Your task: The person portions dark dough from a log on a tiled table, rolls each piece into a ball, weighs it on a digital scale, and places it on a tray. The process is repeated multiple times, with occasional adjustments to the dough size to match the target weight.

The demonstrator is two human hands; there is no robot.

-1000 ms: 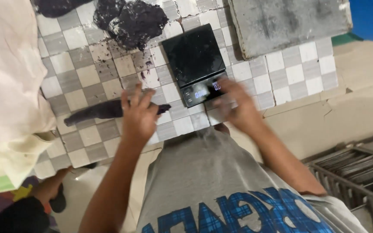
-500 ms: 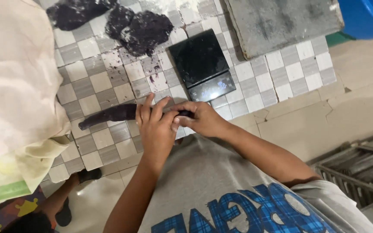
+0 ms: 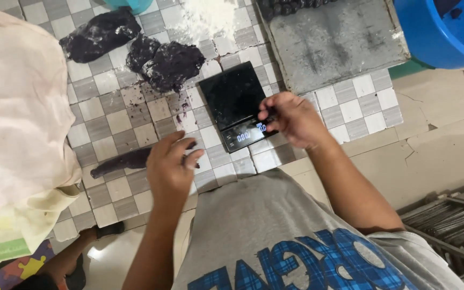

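Note:
My left hand [image 3: 170, 167] lies over the right end of a long dark purple dough roll [image 3: 118, 162] on the checkered tile counter [image 3: 108, 123], fingers curled on it. My right hand [image 3: 292, 119] hovers at the right edge of a black digital scale [image 3: 231, 96], its fingertips pinched on a small dark piece of dough [image 3: 268, 115]. The scale's display [image 3: 245, 136] is lit and its platform is bare.
Two dark dough lumps [image 3: 100, 35] [image 3: 170, 64] and spilled flour [image 3: 210, 13] lie behind the scale. A grey floured tray [image 3: 334, 37] and a blue tub [image 3: 447, 27] sit at back right. A cream cloth [image 3: 17, 118] covers the left; a metal rack [image 3: 452, 220] stands low right.
My hands were together on the roll's end; the right hand has since lifted away to the scale's right edge with a small dough piece. The left hand stays on the roll.

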